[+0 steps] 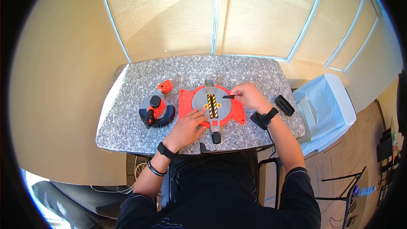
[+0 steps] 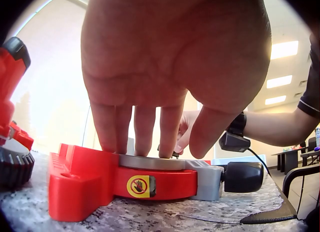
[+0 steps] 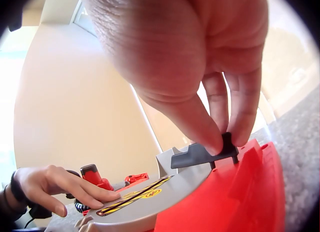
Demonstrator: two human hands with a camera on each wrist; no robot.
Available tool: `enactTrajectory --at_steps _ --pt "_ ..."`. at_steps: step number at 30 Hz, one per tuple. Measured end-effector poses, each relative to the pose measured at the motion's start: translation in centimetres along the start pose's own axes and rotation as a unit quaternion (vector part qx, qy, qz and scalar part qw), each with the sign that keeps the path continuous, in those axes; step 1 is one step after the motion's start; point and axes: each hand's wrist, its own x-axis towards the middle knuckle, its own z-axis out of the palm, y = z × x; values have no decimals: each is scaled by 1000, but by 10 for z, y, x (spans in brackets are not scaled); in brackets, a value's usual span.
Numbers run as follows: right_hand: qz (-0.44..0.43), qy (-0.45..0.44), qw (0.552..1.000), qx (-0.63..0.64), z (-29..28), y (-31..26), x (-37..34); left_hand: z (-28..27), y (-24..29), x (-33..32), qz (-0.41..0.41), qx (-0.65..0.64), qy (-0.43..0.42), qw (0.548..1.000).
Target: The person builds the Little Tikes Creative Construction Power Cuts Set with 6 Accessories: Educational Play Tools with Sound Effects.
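nearest, at 6 o'clock, a black knob (image 1: 216, 138) sticks out from the red base (image 1: 185, 101). l hand (image 1: 186, 127), approx 8 o'clock: fingers straight, tips on the grey disc (image 1: 199, 101), gripping nothing; prob there to steady the base. base lies flat on the speckled table (image 1: 190, 70), red lugs either side, disc on top w/ a yellow/black striped slot (image 1: 212, 107). a bit farther, approx 2 o'clock, r hand (image 1: 251, 96) pinches a small dark part (image 3: 192, 157) btwn thumb & fingers, well apart from l hand. part looks flat, blade-like, w/ a raised block at the pinched end; prob held so its short pegs face down to the base. can't tell if they're seated. saw-like unit (image 1: 157, 109) at 9 o'clock, prob put there to leave the disc reachable; red block (image 1: 165, 86) at 10, black case-like thing (image 1: 284, 105) at 3, lined bin (image 1: 347, 110) beyond it.
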Motion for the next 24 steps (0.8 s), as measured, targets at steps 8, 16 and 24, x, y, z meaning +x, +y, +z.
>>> enactTrajectory --at_steps 8,16,24 --pt "-9 -1 1000 -21 3 -1 1 0 0 -1 -3 -5 3 1000" --pt "-8 -3 999 -45 3 -6 0 1 0 -2 0 -5 7 1000" --pt "-12 -4 999 -41 3 -3 0 3 1 -3 0 -4 10 1000"
